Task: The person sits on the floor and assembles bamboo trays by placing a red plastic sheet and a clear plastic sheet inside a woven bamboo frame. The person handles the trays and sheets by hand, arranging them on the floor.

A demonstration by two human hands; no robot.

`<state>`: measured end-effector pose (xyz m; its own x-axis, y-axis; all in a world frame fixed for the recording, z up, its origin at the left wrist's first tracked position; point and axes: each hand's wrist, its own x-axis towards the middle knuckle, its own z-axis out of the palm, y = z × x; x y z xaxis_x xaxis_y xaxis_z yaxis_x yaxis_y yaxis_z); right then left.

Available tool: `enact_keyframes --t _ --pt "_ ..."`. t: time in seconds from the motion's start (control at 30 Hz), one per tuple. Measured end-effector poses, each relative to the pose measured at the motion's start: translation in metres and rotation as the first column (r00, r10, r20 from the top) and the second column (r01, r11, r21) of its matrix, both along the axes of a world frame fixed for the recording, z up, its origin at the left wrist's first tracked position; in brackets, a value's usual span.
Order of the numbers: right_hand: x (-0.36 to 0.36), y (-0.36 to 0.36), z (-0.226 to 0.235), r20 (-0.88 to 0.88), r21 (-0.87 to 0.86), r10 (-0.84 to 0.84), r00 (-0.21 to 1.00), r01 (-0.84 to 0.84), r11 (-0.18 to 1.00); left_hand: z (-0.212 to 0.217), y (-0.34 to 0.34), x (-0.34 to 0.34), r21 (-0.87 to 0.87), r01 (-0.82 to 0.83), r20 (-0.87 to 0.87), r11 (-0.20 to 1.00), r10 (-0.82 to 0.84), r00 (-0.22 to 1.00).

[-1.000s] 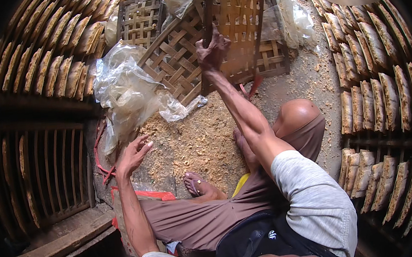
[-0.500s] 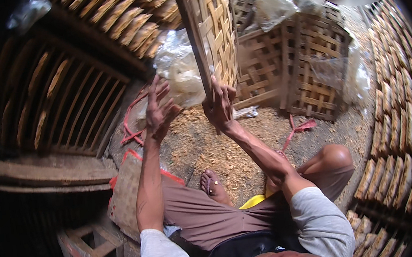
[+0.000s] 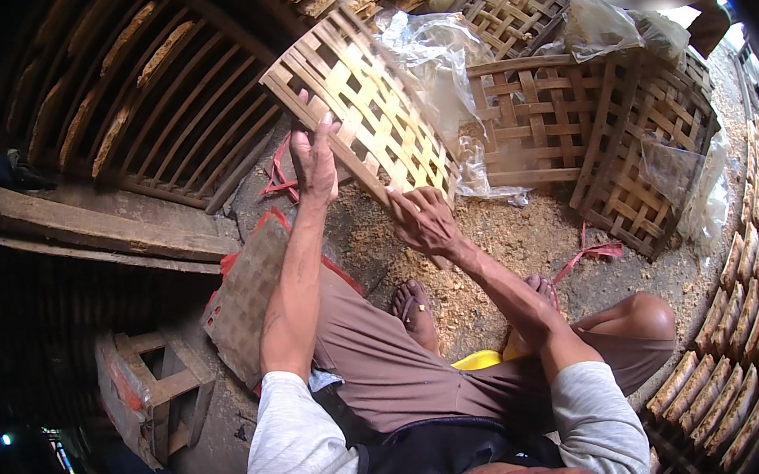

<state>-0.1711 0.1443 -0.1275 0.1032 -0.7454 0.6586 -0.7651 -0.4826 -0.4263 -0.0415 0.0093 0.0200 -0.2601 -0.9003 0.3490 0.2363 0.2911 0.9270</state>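
Observation:
A woven bamboo tray (image 3: 377, 102) with a wooden rim is held up tilted in front of me, its lattice side in the light. Around its left rim, near the upper left corner, my left hand (image 3: 314, 163) is closed, with some fingers hidden behind the rim. My right hand (image 3: 425, 219) grips the lower rim, its fingers bent over the edge. Below the tray, brown crumbs (image 3: 489, 254) lie scattered over the ground between my feet.
More woven trays (image 3: 545, 119) lean with clear plastic sheets (image 3: 435, 47) ahead. A slatted wooden rack (image 3: 195, 91) stands left, above a wooden beam (image 3: 90, 226). A wooden stool (image 3: 158, 392) and a flat woven piece (image 3: 246, 307) lie near my left leg. Rows of brown slabs (image 3: 746, 295) line the right.
The tray has swung from upright, edge-on, to tilted left with its lattice showing. My left hand, open and apart from it before, has closed on its rim. The view has shifted.

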Motion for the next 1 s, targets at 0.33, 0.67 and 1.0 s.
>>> enact_keyframes --t 0.33,0.67,1.0 --pt "-0.127 -0.054 0.102 0.656 -0.048 -0.395 0.643 0.558 0.828 0.032 0.028 0.008 0.189 0.256 -0.217 0.948 -0.214 0.952" --pt "-0.209 -0.030 0.088 0.850 0.210 -0.192 0.490 0.018 0.977 0.006 0.011 0.003 0.249 0.148 0.149 0.957 -0.189 0.971" --pt "-0.199 -0.029 0.103 0.882 0.047 -0.010 0.472 -0.067 0.997 0.056 0.006 0.018 -0.689 0.095 0.600 0.718 0.493 0.630"
